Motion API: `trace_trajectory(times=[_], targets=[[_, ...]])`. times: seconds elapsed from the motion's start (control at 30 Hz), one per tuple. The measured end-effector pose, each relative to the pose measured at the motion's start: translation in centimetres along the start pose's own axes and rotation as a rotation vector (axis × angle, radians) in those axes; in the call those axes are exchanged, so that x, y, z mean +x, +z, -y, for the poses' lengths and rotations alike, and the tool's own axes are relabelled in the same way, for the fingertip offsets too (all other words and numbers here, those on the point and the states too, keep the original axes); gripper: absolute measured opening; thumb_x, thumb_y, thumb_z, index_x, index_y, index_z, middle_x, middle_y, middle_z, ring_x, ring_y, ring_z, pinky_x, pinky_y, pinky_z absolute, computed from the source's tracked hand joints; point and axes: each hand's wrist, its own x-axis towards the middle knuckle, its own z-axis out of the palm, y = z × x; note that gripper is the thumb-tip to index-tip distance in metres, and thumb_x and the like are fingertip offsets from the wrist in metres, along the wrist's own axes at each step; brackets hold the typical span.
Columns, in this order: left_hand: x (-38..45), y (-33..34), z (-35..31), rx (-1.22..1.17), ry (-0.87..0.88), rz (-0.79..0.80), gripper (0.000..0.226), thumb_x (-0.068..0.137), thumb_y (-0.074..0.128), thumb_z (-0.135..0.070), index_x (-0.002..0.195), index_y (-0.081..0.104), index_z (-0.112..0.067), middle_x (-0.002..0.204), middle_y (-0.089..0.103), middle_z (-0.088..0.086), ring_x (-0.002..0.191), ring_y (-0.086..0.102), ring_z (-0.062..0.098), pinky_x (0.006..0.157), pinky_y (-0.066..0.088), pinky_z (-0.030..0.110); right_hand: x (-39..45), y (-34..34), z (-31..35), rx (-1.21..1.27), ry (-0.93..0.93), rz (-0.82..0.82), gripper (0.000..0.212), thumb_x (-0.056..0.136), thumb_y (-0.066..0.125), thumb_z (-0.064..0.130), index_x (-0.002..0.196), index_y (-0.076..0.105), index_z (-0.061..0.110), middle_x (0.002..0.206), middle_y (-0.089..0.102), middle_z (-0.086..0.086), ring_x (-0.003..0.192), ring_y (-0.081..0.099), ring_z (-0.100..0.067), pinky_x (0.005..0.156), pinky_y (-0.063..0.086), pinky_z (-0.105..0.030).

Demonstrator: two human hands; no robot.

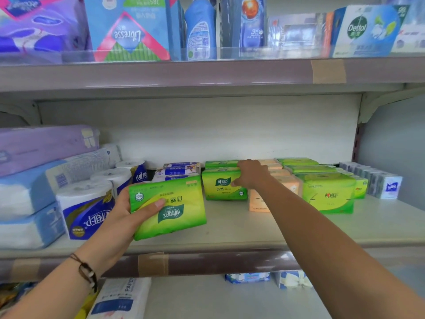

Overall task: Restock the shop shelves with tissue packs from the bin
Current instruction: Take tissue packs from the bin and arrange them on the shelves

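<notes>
Forearms enter from the bottom edge, a dark cord bracelet on the left wrist. Left hand holds a green tissue pack just above the front part of the middle shelf; thumb lies across the pack's face, fingers are curled behind it out of sight, print on the pack reads upside down. Toilet roll packs stand just left of that hand, with larger blue and purple soft packs stacked beside them. Right arm reaches further in. Right hand rests on top of a second green tissue pack standing on the shelf, fingers curled over its top right edge, thumb at its front. More green packs sit behind it. Peach tissue packs stand just right of that hand, then a further row of green packs, then small white packets at the far right. Upper shelf carries a Dettol box and blue bottles.
</notes>
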Motion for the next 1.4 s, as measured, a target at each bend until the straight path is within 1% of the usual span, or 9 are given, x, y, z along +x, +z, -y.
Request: trace_trajectory(times=[0.27, 0.5, 0.63, 0.7, 0.83, 0.9, 1.0, 1.17, 1.4], targets=[[0.8, -0.2, 1.0, 0.021, -0.005, -0.006, 0.106, 0.037, 0.096, -0.049, 0.130, 0.049, -0.027, 0.120, 0.071, 0.004, 0.105, 0.071, 0.026, 0.099, 0.050, 0.049, 1.5, 1.0, 1.1, -0.299, 0.037, -0.024, 0.029, 0.093, 0.062, 0.030, 0.119, 0.059, 0.017, 0.119, 0.058, -0.004, 0.119, 0.047, -0.026, 0.102, 0.033, -0.047], [0.9, -0.1, 1.7, 0.024, -0.012, -0.004, 0.112, 0.027, 0.097, -0.054, 0.126, 0.050, -0.031, 0.114, 0.073, 0.001, 0.101, 0.072, 0.024, 0.084, 0.058, 0.040, 2.2, 1.7, 1.7, -0.571, 0.102, 0.001, 0.034, 0.092, 0.062, 0.036, 0.122, 0.060, 0.020, 0.121, 0.058, -0.004, 0.119, 0.050, -0.027, 0.108, 0.031, -0.047], [0.7, 0.3, 1.9, 0.000, -0.019, -0.006, 0.110, 0.025, 0.097, -0.053, 0.122, 0.052, -0.029, 0.112, 0.074, 0.002, 0.100, 0.073, 0.024, 0.075, 0.062, 0.031, 2.2, 2.0, 2.3, -0.684, 0.111, -0.008, 0.035, 0.089, 0.063, 0.026, 0.123, 0.059, 0.017, 0.123, 0.060, -0.004, 0.122, 0.051, -0.028, 0.108, 0.033, -0.046], [0.6, 0.5, 2.0, -0.003, -0.019, 0.010, 0.106, 0.030, 0.097, -0.050, 0.123, 0.052, -0.028, 0.113, 0.074, 0.001, 0.101, 0.072, 0.024, 0.075, 0.061, 0.031, 2.1, 2.1, 2.3, -0.701, 0.113, 0.004, 0.041, 0.088, 0.065, 0.025, 0.127, 0.057, 0.017, 0.127, 0.059, -0.005, 0.125, 0.051, -0.030, 0.110, 0.032, -0.048], [0.5, 0.9, 1.9, -0.018, -0.024, 0.022, 0.075, 0.063, 0.092, -0.029, 0.125, 0.051, -0.026, 0.115, 0.073, 0.003, 0.103, 0.072, 0.025, 0.080, 0.061, 0.035, 1.9, 2.2, 2.5, -0.840, 0.069, -0.012, 0.042, 0.089, 0.063, 0.026, 0.129, 0.056, 0.015, 0.129, 0.059, -0.006, 0.126, 0.052, -0.034, 0.110, 0.033, -0.052], [0.5, 0.9, 1.9, -0.011, -0.031, 0.036, 0.083, 0.056, 0.094, -0.034, 0.126, 0.051, -0.027, 0.117, 0.073, 0.003, 0.104, 0.072, 0.025, 0.082, 0.060, 0.037, 2.0, 2.4, 2.7, -0.886, 0.049, -0.019, 0.040, 0.089, 0.064, 0.025, 0.127, 0.058, 0.015, 0.126, 0.061, -0.005, 0.123, 0.053, -0.033, 0.109, 0.035, -0.051], [0.5, 0.8, 2.0, -0.001, -0.039, 0.049, 0.097, 0.040, 0.095, -0.044, 0.125, 0.051, -0.030, 0.115, 0.073, 0.001, 0.103, 0.072, 0.025, 0.079, 0.061, 0.034, 2.0, 2.8, 2.9, -0.882, 0.037, -0.025, 0.036, 0.086, 0.065, 0.022, 0.122, 0.061, 0.016, 0.120, 0.063, -0.003, 0.117, 0.056, -0.031, 0.106, 0.038, -0.048], [0.4, 0.8, 2.1, -0.014, -0.040, 0.057, 0.084, 0.050, 0.088, -0.035, 0.125, 0.050, -0.029, 0.116, 0.073, 0.003, 0.103, 0.072, 0.026, 0.077, 0.062, 0.035, 2.0, 2.6, 2.7, -0.861, 0.039, -0.032, 0.033, 0.090, 0.063, 0.028, 0.121, 0.061, 0.017, 0.120, 0.064, -0.005, 0.117, 0.057, -0.031, 0.105, 0.038, -0.048], [0.9, 1.6, 1.8, -0.025, -0.060, 0.041, 0.087, 0.050, 0.088, -0.035, 0.128, 0.049, -0.027, 0.119, 0.072, 0.002, 0.105, 0.071, 0.024, 0.085, 0.060, 0.039, -1.4, 0.4, 1.7, -0.472, -0.148, -0.284, 0.041, 0.100, 0.043, 0.040, 0.127, 0.052, 0.012, 0.120, 0.059, -0.010, 0.111, 0.053, -0.030, 0.093, 0.037, -0.040]])
